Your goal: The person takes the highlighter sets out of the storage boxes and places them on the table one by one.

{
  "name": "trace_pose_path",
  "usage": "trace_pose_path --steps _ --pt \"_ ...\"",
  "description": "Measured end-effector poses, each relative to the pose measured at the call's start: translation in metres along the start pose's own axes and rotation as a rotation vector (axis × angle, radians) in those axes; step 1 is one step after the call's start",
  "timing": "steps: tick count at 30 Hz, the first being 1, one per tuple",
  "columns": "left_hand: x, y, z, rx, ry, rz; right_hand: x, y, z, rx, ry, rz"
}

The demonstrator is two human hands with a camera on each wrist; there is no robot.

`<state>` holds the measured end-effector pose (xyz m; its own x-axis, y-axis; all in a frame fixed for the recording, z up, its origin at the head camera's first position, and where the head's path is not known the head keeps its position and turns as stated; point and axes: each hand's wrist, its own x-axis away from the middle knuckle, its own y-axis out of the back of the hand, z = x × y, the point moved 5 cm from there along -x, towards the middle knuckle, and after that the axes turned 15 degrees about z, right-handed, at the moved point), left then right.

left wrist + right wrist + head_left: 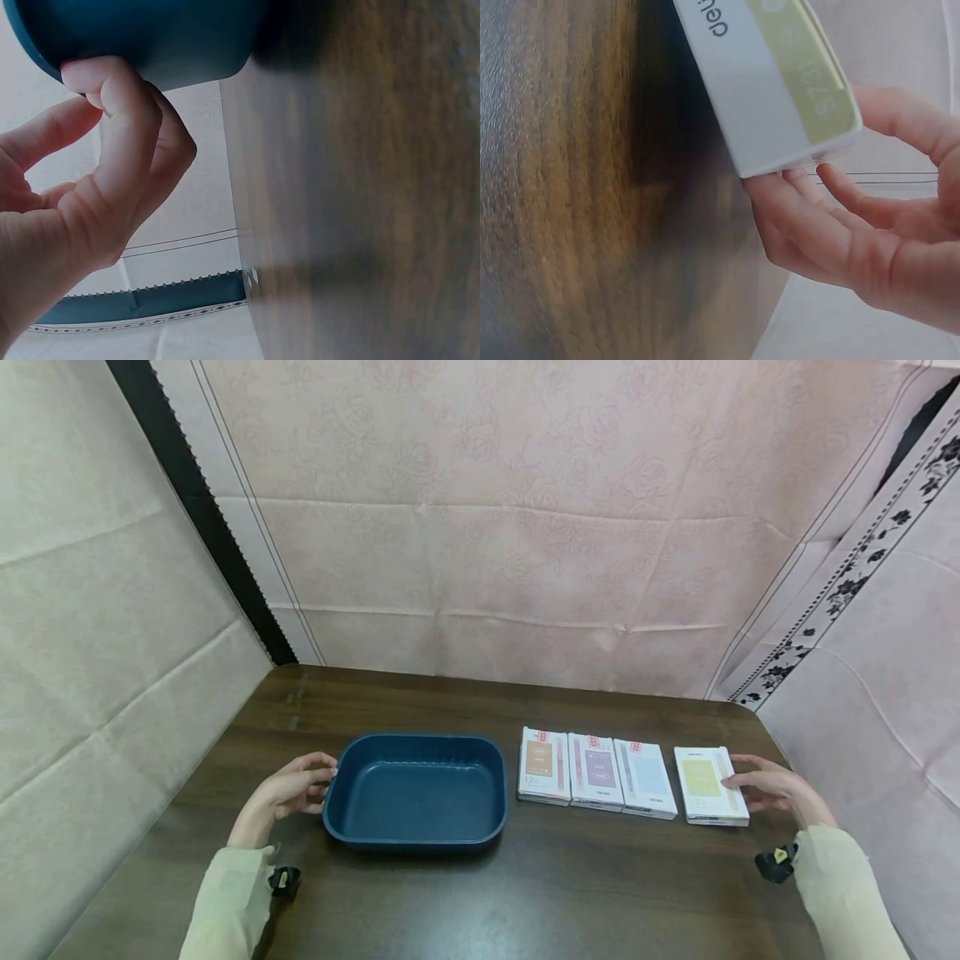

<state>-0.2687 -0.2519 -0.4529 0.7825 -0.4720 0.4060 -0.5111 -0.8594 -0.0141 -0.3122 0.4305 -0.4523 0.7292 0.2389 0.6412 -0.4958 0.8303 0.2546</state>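
Note:
A dark blue rectangular tray (416, 845) stands on the table. At its left end is my left hand (300, 785), fingers loosely bent and the tips touching the outside near the rim. The left wrist view shows fingertips against the tray's outer wall (187, 45); nothing of the hand reaches inside. Over on the right, my right hand (772, 789) grips a flat white box with a yellow-green label (701, 777) by its right side. Its thumb lies on the top, while the other fingers are at the edge and partly hidden. The lettering "deli" shows on this box (750, 105).
Three similar white boxes lie side by side between tray and right hand: one with a brown label (538, 758), one purple (600, 768), one light blue (647, 777). Pale cloth walls (487, 568) enclose the dark wooden table (480, 910) at the back and sides.

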Motion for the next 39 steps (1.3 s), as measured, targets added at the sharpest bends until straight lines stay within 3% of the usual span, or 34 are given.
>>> trace_pose_path --steps 15,39 --pt "0.000 0.000 0.002 0.015 -0.004 0.006 -0.005 -0.012 0.006 0.055 0.004 0.001" --pt "0.001 -0.001 0.000 0.002 0.007 -0.011 -0.008 -0.020 0.007 0.029 0.009 0.037"
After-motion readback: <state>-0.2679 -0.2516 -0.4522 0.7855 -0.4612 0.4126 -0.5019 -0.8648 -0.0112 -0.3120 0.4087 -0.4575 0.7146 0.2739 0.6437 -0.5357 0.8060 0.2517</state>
